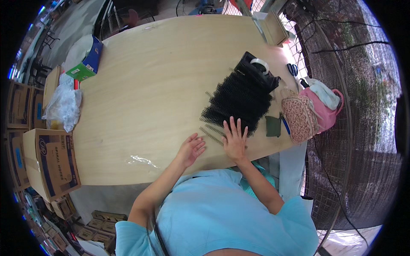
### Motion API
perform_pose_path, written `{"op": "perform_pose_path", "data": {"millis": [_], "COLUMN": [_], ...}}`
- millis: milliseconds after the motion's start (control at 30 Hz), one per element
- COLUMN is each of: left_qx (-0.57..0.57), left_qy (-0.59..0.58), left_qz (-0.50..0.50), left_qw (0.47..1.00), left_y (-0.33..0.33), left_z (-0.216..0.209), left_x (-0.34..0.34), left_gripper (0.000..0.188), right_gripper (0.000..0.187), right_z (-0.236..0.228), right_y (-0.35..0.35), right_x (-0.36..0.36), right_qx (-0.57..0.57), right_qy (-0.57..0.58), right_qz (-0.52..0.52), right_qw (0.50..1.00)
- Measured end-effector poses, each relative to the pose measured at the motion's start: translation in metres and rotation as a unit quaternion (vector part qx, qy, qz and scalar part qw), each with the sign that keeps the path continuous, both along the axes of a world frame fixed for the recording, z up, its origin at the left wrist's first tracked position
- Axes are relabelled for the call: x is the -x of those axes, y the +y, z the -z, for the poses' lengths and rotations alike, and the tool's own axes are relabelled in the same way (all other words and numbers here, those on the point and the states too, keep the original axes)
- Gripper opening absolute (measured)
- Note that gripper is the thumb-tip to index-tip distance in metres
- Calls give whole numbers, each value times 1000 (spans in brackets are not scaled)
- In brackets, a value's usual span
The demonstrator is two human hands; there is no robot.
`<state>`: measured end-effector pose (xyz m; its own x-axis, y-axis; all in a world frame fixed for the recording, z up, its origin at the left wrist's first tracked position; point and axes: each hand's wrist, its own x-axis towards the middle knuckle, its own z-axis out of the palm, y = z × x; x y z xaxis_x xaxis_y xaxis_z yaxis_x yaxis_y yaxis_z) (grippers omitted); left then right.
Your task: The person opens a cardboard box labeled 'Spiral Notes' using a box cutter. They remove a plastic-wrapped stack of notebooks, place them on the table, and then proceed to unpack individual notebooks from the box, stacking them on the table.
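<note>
Here, both hands flat and open, right hand [235, 141] on black wire spiral coils [237, 100]; left hand [191, 149] on pale wooden table [149, 85].

From my remote seat I see a broad pale wooden table [149, 98] filling the middle of the view, glossy under daylight coming from about one o'clock. At nine o'clock brown cardboard cartons [51, 162] stack on the floor, with more flat boxes [98, 226] at seven. A dark wire mesh fence [358, 128] curves round from one to four o'clock. Grey concrete floor [77, 25] shows at eleven, beside a black metal chair frame [124, 19].
</note>
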<state>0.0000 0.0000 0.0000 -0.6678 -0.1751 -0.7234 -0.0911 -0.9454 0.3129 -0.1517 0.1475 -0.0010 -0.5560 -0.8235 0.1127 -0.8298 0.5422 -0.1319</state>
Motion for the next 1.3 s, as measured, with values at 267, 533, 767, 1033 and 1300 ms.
{"op": "perform_pose_path", "data": {"millis": [267,533,767,1033,1300], "left_qx": [-13,1,152,264,243], "left_qy": [-7,-5,14,97,82], "left_qz": [-1,11,69,-90,-180], "left_qw": [1000,1000,986,955,950], "left_y": [-7,-19,-28,-36,-44], "left_z": [1,-4,-24,-76,-92], "left_x": [-62,-91,-89,-63,-100], "left_gripper": [55,50,49,23,19], "right_gripper": [36,39,25,17,17], "right_z": [12,22,-13,-103,-120], "right_y": [6,-4,-39,-93,-124], "right_x": [-63,-71,-68,-92,-91], "right_qx": [132,100,232,268,307], "right_qy": [-47,-39,-257,-436,-503], "right_qz": [16,16,-20,-95,-70], "right_qw": [990,994,938,854,805]}}
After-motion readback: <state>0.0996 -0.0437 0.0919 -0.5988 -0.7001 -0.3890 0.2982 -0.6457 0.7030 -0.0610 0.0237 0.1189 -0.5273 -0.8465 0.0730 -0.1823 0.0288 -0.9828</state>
